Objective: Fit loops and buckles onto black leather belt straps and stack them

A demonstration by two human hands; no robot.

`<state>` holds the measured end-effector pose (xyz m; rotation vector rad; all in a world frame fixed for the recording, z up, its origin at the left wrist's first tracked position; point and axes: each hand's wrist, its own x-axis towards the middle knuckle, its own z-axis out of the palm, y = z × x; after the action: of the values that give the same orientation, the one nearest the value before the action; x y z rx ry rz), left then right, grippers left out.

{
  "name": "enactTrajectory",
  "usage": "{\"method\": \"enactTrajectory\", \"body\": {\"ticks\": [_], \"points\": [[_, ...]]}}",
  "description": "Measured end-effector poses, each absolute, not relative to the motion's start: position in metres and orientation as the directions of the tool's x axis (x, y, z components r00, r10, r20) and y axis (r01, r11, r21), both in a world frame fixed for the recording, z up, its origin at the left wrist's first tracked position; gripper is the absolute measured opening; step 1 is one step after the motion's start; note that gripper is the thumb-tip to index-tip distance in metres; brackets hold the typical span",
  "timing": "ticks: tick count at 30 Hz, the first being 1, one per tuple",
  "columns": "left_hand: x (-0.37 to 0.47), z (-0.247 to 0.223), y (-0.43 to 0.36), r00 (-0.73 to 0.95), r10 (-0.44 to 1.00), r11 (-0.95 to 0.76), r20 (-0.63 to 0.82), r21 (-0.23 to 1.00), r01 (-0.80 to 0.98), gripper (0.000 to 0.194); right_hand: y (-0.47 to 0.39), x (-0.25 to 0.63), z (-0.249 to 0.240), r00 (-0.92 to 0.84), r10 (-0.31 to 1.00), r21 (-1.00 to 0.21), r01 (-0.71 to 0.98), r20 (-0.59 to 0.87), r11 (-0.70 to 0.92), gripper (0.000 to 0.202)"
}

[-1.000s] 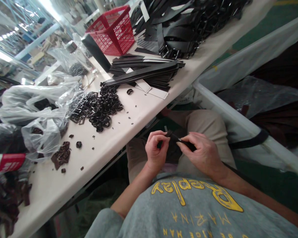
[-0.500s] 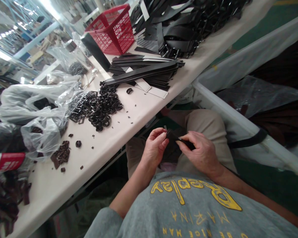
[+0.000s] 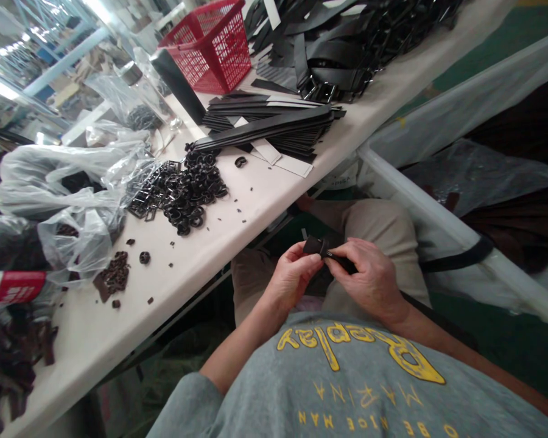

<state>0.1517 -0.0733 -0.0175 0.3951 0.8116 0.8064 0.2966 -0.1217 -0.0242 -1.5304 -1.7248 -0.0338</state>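
Observation:
Above my lap, my left hand (image 3: 292, 274) pinches the left end of a black strap (image 3: 314, 245) between thumb and fingers. My right hand (image 3: 369, 275) is closed on the same strap from the right, close to my left fingertips. A dark loop seems to sit around the strap between the two hands; its details are too small to tell. On the table to the left lie a pile of black loops (image 3: 189, 204) and a pile of black metal buckles (image 3: 150, 188).
Black straps (image 3: 274, 128) lie stacked on the white table (image 3: 164, 286), behind them a red basket (image 3: 210, 52) and more belts with buckles (image 3: 329, 61). Plastic bags (image 3: 73, 182) stand at left. A white rail (image 3: 438, 222) runs along the right.
My left hand has moved slightly right, closer to my right hand. More of the black strap end and the loop now shows above my fingers. The view has shifted a little.

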Motion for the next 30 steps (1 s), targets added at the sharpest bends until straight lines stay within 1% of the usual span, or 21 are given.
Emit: {"method": "enactTrajectory", "body": {"ticks": [2,3,5,7,8,9,11,13,18,20,23,25,27,28,30], "points": [[0.151,-0.019,-0.074,0.402,0.77,0.637,-0.494,0.614,-0.465,0.037,-0.121,0.295,-0.023,0.034,0.827,-0.457,0.846,0.561,0.275,0.01],[0.15,-0.019,-0.074,0.395,0.778,0.628,-0.489,0.63,-0.457,0.037,-0.122,0.295,-0.023,0.033,0.845,-0.475,0.838,0.533,0.267,0.009],[0.147,-0.02,-0.072,0.389,0.786,0.617,-0.481,0.657,-0.433,0.037,-0.123,0.298,-0.023,0.064,0.9,-0.577,0.786,0.432,0.221,0.011],[0.142,-0.021,-0.067,0.381,0.782,0.621,-0.493,0.668,-0.411,0.037,-0.126,0.305,-0.024,0.083,0.954,-0.713,0.684,0.287,0.154,0.025],[0.139,-0.022,-0.065,0.369,0.781,0.623,-0.503,0.669,-0.407,0.037,-0.127,0.309,-0.024,0.071,0.975,-0.767,0.631,0.211,0.12,0.028],[0.137,-0.022,-0.062,0.354,0.783,0.621,-0.511,0.669,-0.408,0.037,-0.129,0.314,-0.024,0.047,0.989,-0.803,0.589,0.14,0.086,0.027],[0.134,-0.025,-0.061,0.339,0.786,0.619,-0.517,0.67,-0.41,0.037,-0.132,0.321,-0.024,0.003,0.999,-0.833,0.553,0.036,0.028,0.021],[0.134,-0.027,-0.064,0.358,0.775,0.632,-0.521,0.665,-0.398,0.038,-0.133,0.324,-0.024,0.0,1.0,-0.839,0.544,-0.011,-0.009,0.024],[0.14,-0.031,-0.078,0.473,0.703,0.699,-0.531,0.64,-0.319,0.042,-0.132,0.318,-0.019,0.02,0.999,-0.858,0.513,-0.037,-0.042,0.028],[0.138,-0.034,-0.077,0.456,0.715,0.685,-0.53,0.661,-0.306,0.042,-0.131,0.319,-0.018,0.016,0.998,-0.848,0.527,-0.062,-0.061,0.03],[0.13,-0.037,-0.069,0.38,0.775,0.62,-0.505,0.725,-0.302,0.041,-0.134,0.323,-0.019,0.006,0.993,-0.81,0.577,-0.119,-0.101,0.032],[0.127,-0.037,-0.065,0.361,0.795,0.591,-0.487,0.757,-0.281,0.041,-0.137,0.325,-0.024,0.032,0.992,-0.784,0.611,-0.119,-0.113,0.035],[0.127,-0.039,-0.064,0.364,0.793,0.592,-0.489,0.759,-0.27,0.042,-0.138,0.326,-0.032,0.121,0.993,-0.753,0.652,-0.014,-0.09,0.045],[0.129,-0.041,-0.064,0.367,0.788,0.6,-0.495,0.75,-0.278,0.043,-0.137,0.325,-0.037,0.128,0.99,-0.722,0.69,0.055,-0.049,0.053],[0.135,-0.045,-0.063,0.377,0.778,0.616,-0.502,0.727,-0.305,0.049,-0.133,0.325,-0.05,0.066,0.986,-0.657,0.752,0.153,0.052,0.059]]}}
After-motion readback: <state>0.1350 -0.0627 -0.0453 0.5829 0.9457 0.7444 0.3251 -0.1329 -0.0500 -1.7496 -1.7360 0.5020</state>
